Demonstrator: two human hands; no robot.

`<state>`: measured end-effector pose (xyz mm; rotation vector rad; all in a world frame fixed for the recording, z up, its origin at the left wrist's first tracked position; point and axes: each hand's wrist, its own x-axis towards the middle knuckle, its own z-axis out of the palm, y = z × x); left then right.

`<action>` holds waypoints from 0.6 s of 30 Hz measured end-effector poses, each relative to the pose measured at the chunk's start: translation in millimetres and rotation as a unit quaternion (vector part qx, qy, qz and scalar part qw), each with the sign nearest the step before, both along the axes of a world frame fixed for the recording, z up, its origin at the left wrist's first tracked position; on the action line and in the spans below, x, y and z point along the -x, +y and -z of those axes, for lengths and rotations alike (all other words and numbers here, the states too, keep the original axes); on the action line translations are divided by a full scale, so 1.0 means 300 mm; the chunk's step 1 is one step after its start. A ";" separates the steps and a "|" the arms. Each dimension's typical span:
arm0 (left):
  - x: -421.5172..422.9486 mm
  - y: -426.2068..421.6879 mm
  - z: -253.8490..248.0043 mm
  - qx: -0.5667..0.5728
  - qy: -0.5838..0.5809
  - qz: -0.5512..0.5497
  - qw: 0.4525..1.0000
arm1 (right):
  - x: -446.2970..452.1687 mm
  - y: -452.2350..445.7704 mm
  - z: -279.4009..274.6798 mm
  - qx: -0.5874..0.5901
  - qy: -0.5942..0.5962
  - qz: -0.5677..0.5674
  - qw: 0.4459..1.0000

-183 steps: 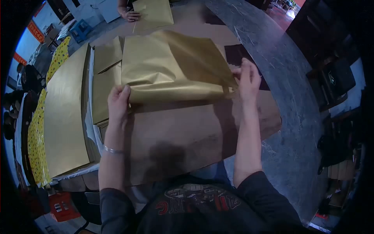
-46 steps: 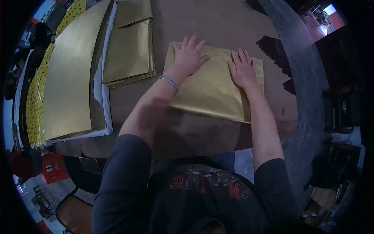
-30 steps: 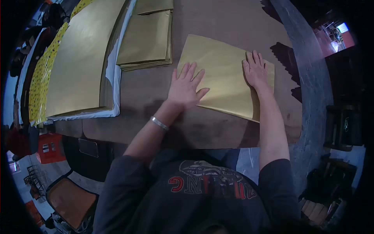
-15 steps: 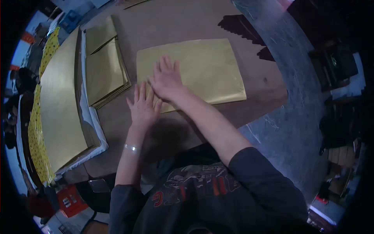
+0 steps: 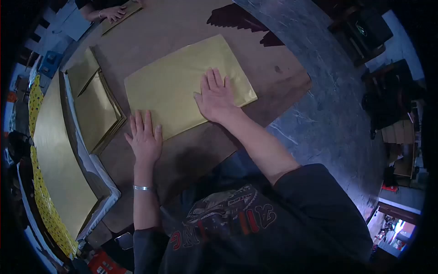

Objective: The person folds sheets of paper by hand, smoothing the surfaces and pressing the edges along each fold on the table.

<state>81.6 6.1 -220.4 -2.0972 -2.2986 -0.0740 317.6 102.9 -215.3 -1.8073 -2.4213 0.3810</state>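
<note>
A folded gold sheet lies on the brown tabletop in front of me, its near edge towards my body. My left hand rests flat at the sheet's near left corner, fingers spread, with a silver bracelet on the wrist. Palm down on the right part of the sheet, my right hand has its fingers extended and thumb apart. Neither hand grips anything. To the left of my left hand sits a stack of folded gold sheets.
A pile of large gold sheets in white wrapping runs along the left, beside yellow patterned material. Dark red jagged-edged pieces lie at the far edge. Another person's hand rests on a gold piece at the top left.
My right hand has slid right across the gold sheet, away from my left hand. The view has turned, so the sheet appears tilted and another person's hands show at the top.
</note>
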 end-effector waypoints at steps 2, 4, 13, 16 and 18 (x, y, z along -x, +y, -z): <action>0.003 -0.002 -0.002 -0.004 -0.006 0.000 1.000 | -0.076 0.004 0.008 -0.031 -0.025 0.024 0.999; 0.002 0.000 -0.002 0.002 -0.002 -0.002 1.000 | -0.137 0.004 -0.001 -0.013 -0.015 0.037 0.999; 0.000 0.000 -0.014 0.017 0.004 -0.005 1.000 | -0.367 0.018 -0.046 -0.010 -0.066 0.081 0.994; -0.032 0.023 -0.100 0.029 -0.017 -0.007 0.999 | -0.360 0.046 -0.107 -0.007 -0.121 0.067 0.990; -0.067 0.057 -0.108 -0.003 -0.056 0.020 0.998 | -0.306 0.086 -0.131 -0.035 -0.116 0.037 0.992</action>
